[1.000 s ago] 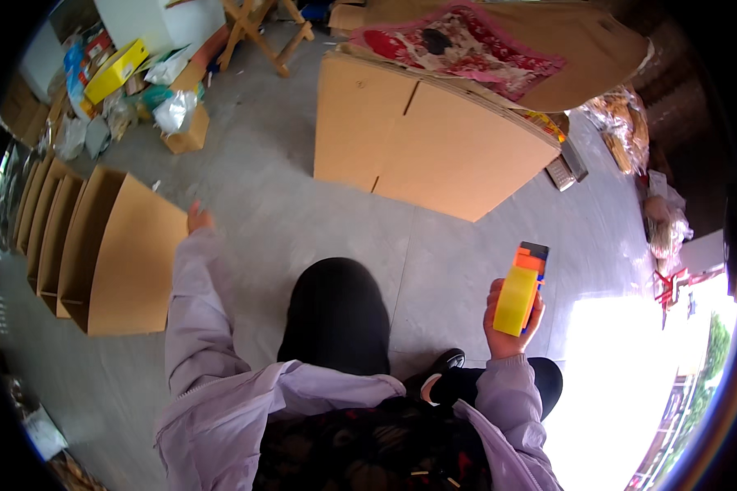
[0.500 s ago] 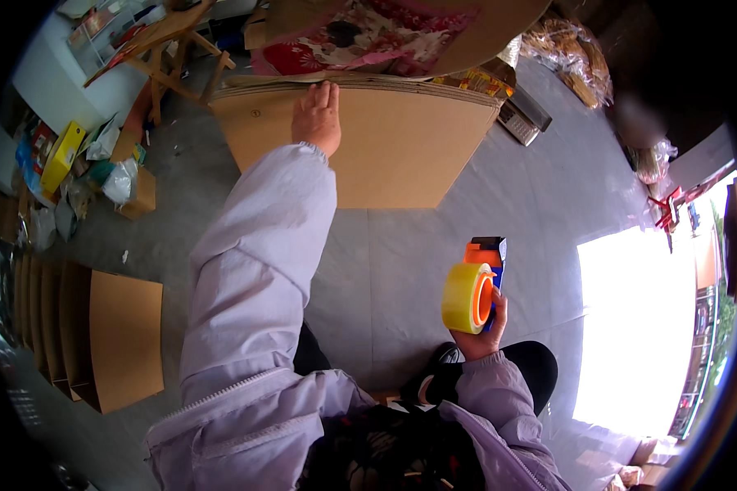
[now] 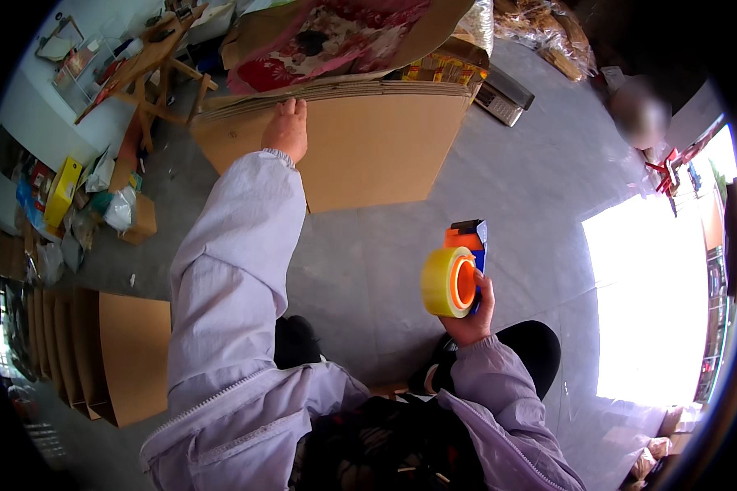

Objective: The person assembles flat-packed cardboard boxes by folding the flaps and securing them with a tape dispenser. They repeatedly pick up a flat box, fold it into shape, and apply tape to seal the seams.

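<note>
Two hands are at work around a stack of flat cardboard (image 3: 377, 147), which stands on edge on the grey floor (image 3: 360, 262) in front of the person. The left hand (image 3: 287, 131) touches the stack at its top edge, left of the middle, with its fingers bent over the rim of the nearest sheets; the thumb is hidden, so one cannot tell whether it pinches the cardboard or only rests there. The right hand (image 3: 470, 319) is wrapped around a tape dispenser (image 3: 465, 258), well apart from the stack, on the person's side of it and toward its right end. A wide yellow roll with an orange core sits on the dispenser, whose body is blue and orange with a black end.

On top of the stack lies a red patterned cloth (image 3: 327, 41). Just beside the stack's right end is a grey device with a keypad (image 3: 504, 96). Left of the stack and nearer the person, several open cartons (image 3: 135, 356) stand in a row. Beyond the stack's left end is a wooden folding table (image 3: 151, 69).
</note>
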The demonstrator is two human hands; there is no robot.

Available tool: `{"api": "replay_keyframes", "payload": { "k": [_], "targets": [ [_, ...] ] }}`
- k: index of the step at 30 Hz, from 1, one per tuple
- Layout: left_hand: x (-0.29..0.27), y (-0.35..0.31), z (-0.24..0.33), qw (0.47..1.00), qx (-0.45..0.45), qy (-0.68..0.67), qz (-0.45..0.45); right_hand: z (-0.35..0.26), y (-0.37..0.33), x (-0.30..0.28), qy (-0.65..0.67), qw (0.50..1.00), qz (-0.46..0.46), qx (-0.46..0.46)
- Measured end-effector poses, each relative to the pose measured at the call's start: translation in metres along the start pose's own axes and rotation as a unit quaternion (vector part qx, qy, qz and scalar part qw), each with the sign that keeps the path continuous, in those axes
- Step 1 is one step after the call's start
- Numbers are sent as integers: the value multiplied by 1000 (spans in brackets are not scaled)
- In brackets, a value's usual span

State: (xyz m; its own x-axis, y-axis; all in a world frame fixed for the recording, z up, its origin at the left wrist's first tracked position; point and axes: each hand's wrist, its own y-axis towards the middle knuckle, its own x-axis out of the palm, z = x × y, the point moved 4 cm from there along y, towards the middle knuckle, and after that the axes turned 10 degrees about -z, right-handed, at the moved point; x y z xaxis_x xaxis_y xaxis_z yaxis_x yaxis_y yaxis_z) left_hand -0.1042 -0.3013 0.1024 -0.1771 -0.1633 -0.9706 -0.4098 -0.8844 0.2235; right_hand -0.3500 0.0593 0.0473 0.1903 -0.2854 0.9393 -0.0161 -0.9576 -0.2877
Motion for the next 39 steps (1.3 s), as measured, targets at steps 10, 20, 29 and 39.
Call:
{"api": "replay_keyframes", "payload": {
  "k": [10, 20, 29, 39],
  "targets": [
    [-12, -58, 28, 1000, 9, 15, 24, -7, -6, 8, -25, 999, -26, -37],
    [-91, -194, 97, 985, 133, -107, 17, -42, -24, 107, -179, 970, -161, -44],
    [-65, -261, 116, 953, 204, -222, -17, -23, 14, 86, -288, 949, -94, 88],
    [-109, -272, 6, 938, 26, -320, 128, -15, 3, 91, -338, 930, -128, 66]
  ]
}}
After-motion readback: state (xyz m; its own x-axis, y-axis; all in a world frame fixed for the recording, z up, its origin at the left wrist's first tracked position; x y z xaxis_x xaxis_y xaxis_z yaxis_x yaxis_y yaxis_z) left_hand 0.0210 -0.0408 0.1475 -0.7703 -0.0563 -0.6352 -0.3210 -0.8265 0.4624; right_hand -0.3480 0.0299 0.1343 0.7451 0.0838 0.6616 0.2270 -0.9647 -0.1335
